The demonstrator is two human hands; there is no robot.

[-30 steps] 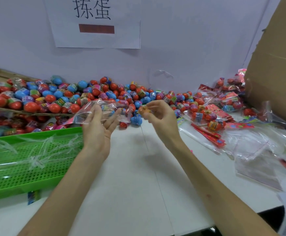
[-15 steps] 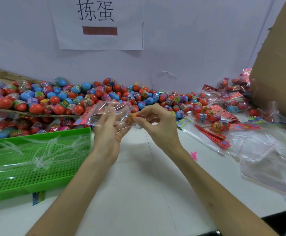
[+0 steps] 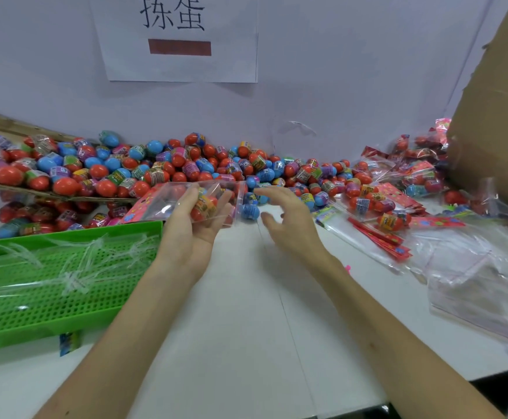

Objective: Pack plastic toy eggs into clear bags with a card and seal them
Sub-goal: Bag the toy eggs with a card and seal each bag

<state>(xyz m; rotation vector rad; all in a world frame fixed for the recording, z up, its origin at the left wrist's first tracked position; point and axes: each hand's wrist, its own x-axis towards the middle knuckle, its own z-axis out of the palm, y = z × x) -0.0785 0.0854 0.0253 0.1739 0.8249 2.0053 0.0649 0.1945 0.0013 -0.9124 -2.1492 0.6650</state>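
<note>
Since 0.5 s ago the right hand (image 3: 289, 225) has let go at the mouth of the clear bag (image 3: 171, 198) and drawn off to the right. It now hovers apart from the bag, holding nothing, with its fingers spread and loosely curved. The red toy egg (image 3: 202, 208) it was pinching now sits inside the bag.

Nearest the viewer, both forearms reach out over the white surface (image 3: 246, 313). The left hand (image 3: 192, 234) grips the bag from below, fingers curled up round it and thumb on top, with the egg cradled against its fingers. A pink card (image 3: 139, 208) lies in the end of the bag that sticks out to the left of that hand. Left of the left hand stands a green perforated tray (image 3: 50, 285) with clear plastic lying over it.

Between the 2 hands, a little beyond them, 1 blue egg (image 3: 249, 211) lies on the surface. Right of the right hand lie empty clear bags (image 3: 473, 279), a stack of red cards (image 3: 376, 237) and, further out, packed bags (image 3: 376, 204) of eggs. Beyond both hands a long pile of red and blue eggs (image 3: 156, 167) runs along the wall. At the far right stands a cardboard box (image 3: 494, 116), and a paper sign (image 3: 180, 37) hangs on the wall above the pile.
</note>
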